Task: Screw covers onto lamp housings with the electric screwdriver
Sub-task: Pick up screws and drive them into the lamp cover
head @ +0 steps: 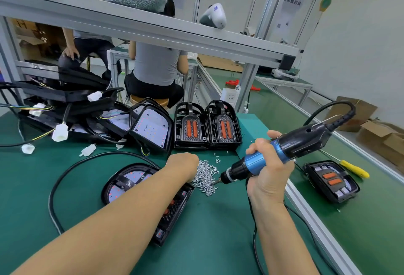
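Note:
My right hand [270, 165] grips the blue and black electric screwdriver [279, 152], its bit tip down in the pile of small silver screws [206, 176] on the green mat. My left hand [183, 165] reaches over to the left edge of that screw pile; its fingers are curled down and hidden, so I cannot tell what they hold. Under my left forearm lies a black lamp housing [129, 183] with a white LED board and a cover partly over it.
Two black covers with orange lenses [207, 126] stand behind the screws. A heap of housings and wired connectors [72, 108] fills the back left. One assembled lamp [331, 179] and a yellow tool [355, 168] lie on the belt at right. People sit beyond the bench.

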A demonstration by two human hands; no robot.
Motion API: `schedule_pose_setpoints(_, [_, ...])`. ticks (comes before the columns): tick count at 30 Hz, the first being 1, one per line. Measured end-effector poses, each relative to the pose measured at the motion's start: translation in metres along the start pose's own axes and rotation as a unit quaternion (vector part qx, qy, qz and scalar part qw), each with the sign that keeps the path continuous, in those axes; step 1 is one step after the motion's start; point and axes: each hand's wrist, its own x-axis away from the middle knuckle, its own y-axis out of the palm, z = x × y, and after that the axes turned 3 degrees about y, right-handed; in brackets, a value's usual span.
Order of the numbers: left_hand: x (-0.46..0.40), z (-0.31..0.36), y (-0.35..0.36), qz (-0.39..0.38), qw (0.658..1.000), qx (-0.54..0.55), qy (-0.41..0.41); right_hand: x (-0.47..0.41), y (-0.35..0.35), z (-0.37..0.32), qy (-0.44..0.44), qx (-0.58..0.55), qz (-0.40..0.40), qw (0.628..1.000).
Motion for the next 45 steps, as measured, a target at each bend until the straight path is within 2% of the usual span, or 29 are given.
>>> schedule_pose_setpoints(4, [0.002,0.002,-0.001,-0.035,0.998,-0.038,0.037,0.000,0.001,0.000,-0.001,0.001,-0.002,1.000])
schedule_pose_setpoints(10, [0.003,0.004,-0.003,-0.012,0.994,-0.067,0.081,0.000,-0.002,-0.003,0.001,0.003,0.006,1.000])
schedule_pose_setpoints(13, [0.007,0.006,-0.004,-0.014,0.995,-0.058,0.078,0.002,-0.002,-0.008,-0.001,0.007,0.012,1.000])
schedule_pose_setpoints(15, [0.008,0.006,-0.009,0.009,0.998,-0.003,0.068,0.002,-0.001,-0.014,-0.007,0.006,0.012,1.000])
schedule_pose_setpoints(17, [0.012,0.000,-0.019,0.041,0.987,0.144,0.064,0.002,-0.001,-0.021,-0.012,-0.004,0.012,1.000])
schedule_pose_setpoints(19, [0.023,-0.008,-0.029,0.074,0.935,0.344,0.044,0.004,-0.002,-0.027,-0.012,-0.022,0.007,1.000])
schedule_pose_setpoints(20, [0.032,-0.013,-0.031,0.087,0.890,0.447,0.031,0.007,-0.002,-0.029,-0.009,-0.031,0.004,0.999])
schedule_pose_setpoints(23, [0.064,-0.026,-0.028,0.089,0.718,0.690,0.011,0.012,0.000,-0.040,-0.005,-0.072,-0.006,0.997])
schedule_pose_setpoints(24, [0.075,-0.031,-0.026,0.082,0.665,0.743,0.009,0.012,0.003,-0.045,-0.005,-0.090,-0.012,0.996])
schedule_pose_setpoints(26, [0.095,-0.038,-0.020,0.070,0.583,0.810,0.007,0.014,0.012,-0.052,-0.002,-0.129,-0.031,0.991])
schedule_pose_setpoints(29, [0.121,-0.040,-0.009,0.052,0.504,0.862,-0.001,0.022,0.028,-0.056,-0.001,-0.168,-0.055,0.984])
schedule_pose_setpoints(32, [0.137,-0.037,-0.002,0.045,0.456,0.889,-0.006,0.034,0.042,-0.056,0.000,-0.175,-0.073,0.982])
schedule_pose_setpoints(38, [0.152,-0.034,0.005,0.059,0.401,0.914,-0.017,0.051,0.060,-0.054,0.023,-0.196,-0.088,0.976])
schedule_pose_setpoints(45, [0.158,-0.029,0.005,0.069,0.385,0.920,-0.019,0.061,0.064,-0.053,0.031,-0.196,-0.099,0.975])
